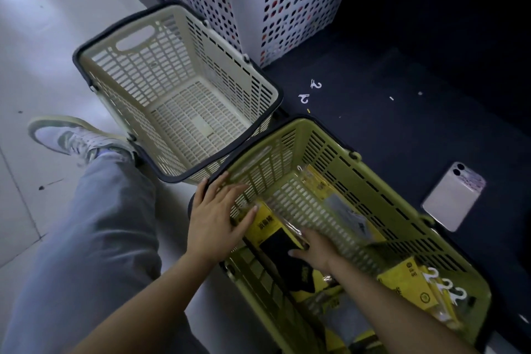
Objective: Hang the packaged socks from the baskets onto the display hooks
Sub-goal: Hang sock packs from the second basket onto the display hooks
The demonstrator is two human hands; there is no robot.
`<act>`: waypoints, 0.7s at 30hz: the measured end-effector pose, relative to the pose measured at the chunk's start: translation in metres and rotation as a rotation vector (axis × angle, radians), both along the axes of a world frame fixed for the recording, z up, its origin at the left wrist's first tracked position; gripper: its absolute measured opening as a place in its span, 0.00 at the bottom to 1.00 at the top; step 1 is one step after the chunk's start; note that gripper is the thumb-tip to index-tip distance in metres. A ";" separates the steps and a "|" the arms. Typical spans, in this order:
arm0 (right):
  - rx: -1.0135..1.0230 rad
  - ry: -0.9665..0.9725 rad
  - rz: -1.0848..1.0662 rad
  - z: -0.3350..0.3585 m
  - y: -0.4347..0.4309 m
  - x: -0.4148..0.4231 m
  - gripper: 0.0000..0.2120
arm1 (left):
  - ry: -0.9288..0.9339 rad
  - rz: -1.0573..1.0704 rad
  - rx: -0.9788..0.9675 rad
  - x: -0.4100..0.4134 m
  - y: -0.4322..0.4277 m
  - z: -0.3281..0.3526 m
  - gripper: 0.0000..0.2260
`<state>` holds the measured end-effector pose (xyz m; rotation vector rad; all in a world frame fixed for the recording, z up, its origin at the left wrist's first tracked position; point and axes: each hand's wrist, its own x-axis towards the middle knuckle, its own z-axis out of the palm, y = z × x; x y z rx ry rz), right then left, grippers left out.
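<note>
Shoe (74, 138): seen far left of both hands, on pale floor.
Cream basket (143, 66): set just beyond the left fingertips; no packages are seen in it.
Left hand (218, 218): fingers are held straight and spread, laid flat over the near rim of the green basket, nothing gripped; the thumb tip is touching the yellow card.
Sock package (268, 227): lying between the two hands against the basket's near wall, yellow header towards the left fingers, dark sock under the right thumb.
Right hand (314, 250): stretched onto the package; the fingers are blurred, so a grasp cannot be told.
Handling: judged light, floppy and slick in its clear film; the stiff card header is best pinched, near its hook.
Green basket (373, 181): more packages are lying to the right of the right wrist, white hangers (448, 284) attached.
Phone (454, 195): resting well right of the fingers, on the dark mat.
Display hooks: not in view.
</note>
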<state>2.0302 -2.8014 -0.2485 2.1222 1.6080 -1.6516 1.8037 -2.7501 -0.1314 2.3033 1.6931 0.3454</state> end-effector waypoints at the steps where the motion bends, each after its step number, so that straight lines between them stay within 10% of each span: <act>1: 0.042 -0.020 -0.018 0.008 0.000 0.003 0.30 | -0.006 -0.005 -0.006 0.000 0.000 0.000 0.22; 9: 0.387 0.207 -0.383 0.131 -0.018 0.060 0.16 | -0.221 0.023 -0.105 0.032 -0.001 0.037 0.30; 15: 0.470 0.451 -0.605 0.219 -0.059 0.086 0.22 | -1.064 0.035 -0.996 0.122 -0.009 0.105 0.33; 21: 0.717 0.338 -0.691 0.291 -0.094 0.112 0.27 | -1.165 -0.059 -0.951 0.180 -0.028 0.161 0.32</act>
